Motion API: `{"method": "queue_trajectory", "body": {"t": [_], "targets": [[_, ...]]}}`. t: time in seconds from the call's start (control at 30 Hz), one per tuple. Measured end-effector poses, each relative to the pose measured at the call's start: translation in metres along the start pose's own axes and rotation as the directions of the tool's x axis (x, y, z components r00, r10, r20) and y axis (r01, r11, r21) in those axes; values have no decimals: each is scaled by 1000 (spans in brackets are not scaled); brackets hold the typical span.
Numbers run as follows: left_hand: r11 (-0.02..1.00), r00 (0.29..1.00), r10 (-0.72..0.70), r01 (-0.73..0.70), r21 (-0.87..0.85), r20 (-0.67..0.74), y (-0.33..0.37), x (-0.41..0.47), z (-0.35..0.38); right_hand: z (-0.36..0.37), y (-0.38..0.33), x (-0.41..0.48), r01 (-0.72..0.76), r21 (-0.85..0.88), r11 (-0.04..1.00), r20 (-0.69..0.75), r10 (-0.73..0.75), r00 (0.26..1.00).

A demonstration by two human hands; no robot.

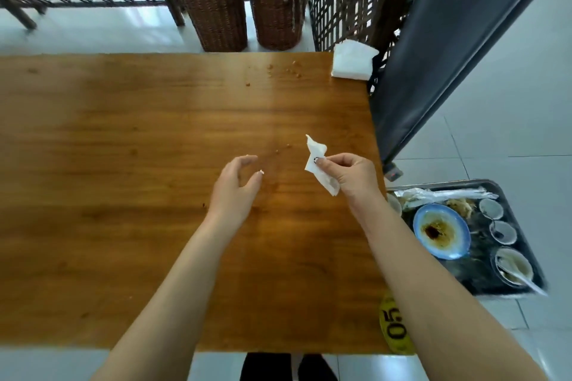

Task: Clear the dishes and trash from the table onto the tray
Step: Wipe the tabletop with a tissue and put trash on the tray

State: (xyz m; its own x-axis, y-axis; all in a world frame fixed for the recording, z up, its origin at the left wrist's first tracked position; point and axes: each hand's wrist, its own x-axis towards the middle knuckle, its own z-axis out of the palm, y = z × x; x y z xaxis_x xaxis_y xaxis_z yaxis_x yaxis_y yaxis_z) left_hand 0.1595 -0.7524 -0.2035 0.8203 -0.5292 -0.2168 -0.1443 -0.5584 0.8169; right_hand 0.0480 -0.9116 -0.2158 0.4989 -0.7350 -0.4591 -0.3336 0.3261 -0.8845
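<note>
Holding: the right hand (pixel 346 176) pinched a crumpled white napkin (pixel 318 164) between thumb and fingertips, above the table's (pixel 123 164) right half.
Free hand: the left hand (pixel 236 185) hovered over the table's middle, fingers loosely curved, gripping nothing.
Tray: the tray (pixel 476 271) sat lower, beyond the table's right edge, carrying a blue-rimmed plate (pixel 442 230) and small bowls (pixel 503 232).
Stack: folded napkins (pixel 353 60) lay at the table's far right corner.
</note>
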Motion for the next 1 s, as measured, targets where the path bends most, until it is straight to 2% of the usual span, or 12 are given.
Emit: {"method": "queue_trajectory", "body": {"t": [0.13, 0.4, 0.57, 0.7, 0.87, 1.0], "targets": [[998, 998, -61, 61, 14, -27, -23, -48, -15, -4, 14, -32, 24, -54, 998, 0, -25, 1000], [996, 996, -62, 66, 62, -68, -76, -122, -34, 0, 50, -93, 37, -113, 993, -18, -39, 999], [992, 993, -94, 99, 73, -72, -110, -162, -44, 5, 70, -131, 73, -161, 984, -145, -97, 985], [994, 999, -36, 39, 98, -33, -133, -195, -47, 3, 89, -155, 49, -198, 979, -239, -97, 966], [991, 999, -44, 40, 124, 24, -162, -220, -43, 2, 121, -177, 68, -313, 947, -212, -139, 967], [980, 995, 40, -57, 189, 90, -173, -230, -32, 1, 146, -179, 72, -401, 913, -228, -175, 958]]}}
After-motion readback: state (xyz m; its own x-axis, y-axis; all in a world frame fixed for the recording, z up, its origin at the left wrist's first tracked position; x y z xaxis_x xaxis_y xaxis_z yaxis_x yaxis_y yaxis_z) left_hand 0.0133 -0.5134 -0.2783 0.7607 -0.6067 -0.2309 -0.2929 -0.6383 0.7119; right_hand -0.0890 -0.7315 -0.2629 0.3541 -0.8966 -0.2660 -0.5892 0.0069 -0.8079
